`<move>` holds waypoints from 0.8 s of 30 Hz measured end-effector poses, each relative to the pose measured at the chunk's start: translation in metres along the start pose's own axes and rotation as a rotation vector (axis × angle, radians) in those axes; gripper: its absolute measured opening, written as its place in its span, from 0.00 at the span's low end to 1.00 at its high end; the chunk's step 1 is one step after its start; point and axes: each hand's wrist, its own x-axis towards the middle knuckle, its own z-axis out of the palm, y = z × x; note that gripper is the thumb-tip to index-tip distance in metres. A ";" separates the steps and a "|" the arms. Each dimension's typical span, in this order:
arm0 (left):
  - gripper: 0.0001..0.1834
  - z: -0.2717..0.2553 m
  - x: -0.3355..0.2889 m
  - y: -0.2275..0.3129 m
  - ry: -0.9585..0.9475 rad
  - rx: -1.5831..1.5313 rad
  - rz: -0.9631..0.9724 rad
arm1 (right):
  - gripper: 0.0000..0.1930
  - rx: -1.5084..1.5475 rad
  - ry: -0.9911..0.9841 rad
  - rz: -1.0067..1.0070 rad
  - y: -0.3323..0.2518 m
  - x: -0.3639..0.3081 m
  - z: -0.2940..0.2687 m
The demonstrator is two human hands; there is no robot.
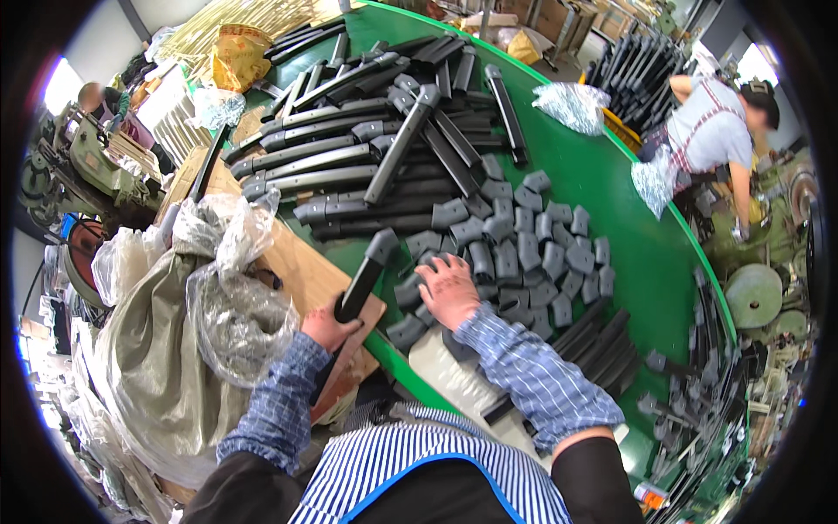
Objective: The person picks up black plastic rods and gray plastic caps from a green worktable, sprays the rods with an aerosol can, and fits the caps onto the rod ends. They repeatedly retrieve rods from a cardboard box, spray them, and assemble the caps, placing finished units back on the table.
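My left hand (pixel 328 327) is closed round a black bar (pixel 356 292), held tilted at the table's near left edge. A grey angled end cap (pixel 381 247) sits on the bar's upper end. My right hand (pixel 449 295) lies over the near left side of a heap of grey angled end caps (pixel 527 253), fingers apart; what is under its palm is hidden. Beyond the hands is a stack of black bars (pixel 327 162), many with grey caps on their ends.
All this rests on a green table (pixel 624 249). Plastic-wrapped sacks (pixel 166 341) and a wooden board (pixel 301 262) crowd the left. More dark bars (pixel 602 349) lie by my right forearm. One person (pixel 716 131) works beyond the table at right, another (pixel 109 109) at far left among machines.
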 end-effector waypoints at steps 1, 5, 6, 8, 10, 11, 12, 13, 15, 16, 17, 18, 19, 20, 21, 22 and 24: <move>0.42 -0.001 0.002 0.000 -0.022 -0.016 -0.034 | 0.20 -0.085 -0.042 -0.002 0.005 0.036 0.011; 0.43 -0.004 0.009 -0.005 0.053 -0.128 -0.050 | 0.21 -0.309 0.003 -0.023 0.019 0.147 0.059; 0.43 -0.004 0.011 -0.007 0.052 -0.167 -0.044 | 0.21 -0.307 -0.048 -0.005 0.022 0.162 0.069; 0.43 -0.005 0.014 -0.008 0.028 -0.172 -0.068 | 0.23 -0.360 -0.175 -0.109 0.026 0.186 0.084; 0.44 -0.007 0.018 -0.006 -0.039 -0.083 -0.122 | 0.22 -0.311 -0.030 -0.246 0.026 0.203 0.091; 0.45 -0.008 0.022 -0.004 -0.026 -0.045 -0.056 | 0.23 -0.288 -0.058 -0.261 0.026 0.205 0.090; 0.45 -0.010 0.027 -0.002 -0.026 -0.014 -0.054 | 0.24 -0.266 -0.051 -0.274 0.025 0.204 0.088; 0.45 -0.012 0.033 0.000 -0.033 0.019 -0.043 | 0.26 -0.251 0.059 -0.258 0.025 0.199 0.084; 0.44 -0.013 0.043 0.005 -0.019 0.140 0.002 | 0.23 -0.222 0.079 -0.196 0.027 0.178 0.071; 0.44 -0.013 0.048 0.008 -0.020 0.160 0.024 | 0.23 -0.206 0.001 -0.162 0.029 0.158 0.063; 0.44 -0.011 0.053 0.011 -0.011 0.186 0.047 | 0.24 -0.202 -0.064 -0.124 0.030 0.141 0.056; 0.44 -0.009 0.057 0.015 -0.033 0.219 0.048 | 0.26 -0.230 -0.233 -0.063 0.035 0.118 0.046; 0.45 -0.005 0.064 0.020 -0.054 0.247 0.081 | 0.27 -0.234 -0.272 -0.033 0.039 0.100 0.038; 0.45 -0.002 0.070 0.025 -0.039 0.291 0.134 | 0.28 -0.241 -0.334 0.014 0.041 0.086 0.031; 0.45 0.003 0.078 0.031 -0.021 0.345 0.180 | 0.29 -0.280 -0.408 0.045 0.041 0.076 0.025; 0.45 0.007 0.085 0.038 0.005 0.398 0.231 | 0.29 -0.288 -0.457 0.055 0.042 0.064 0.019; 0.44 0.015 0.103 0.050 -0.005 0.385 0.277 | 0.28 -0.295 -0.499 0.062 0.041 0.042 0.009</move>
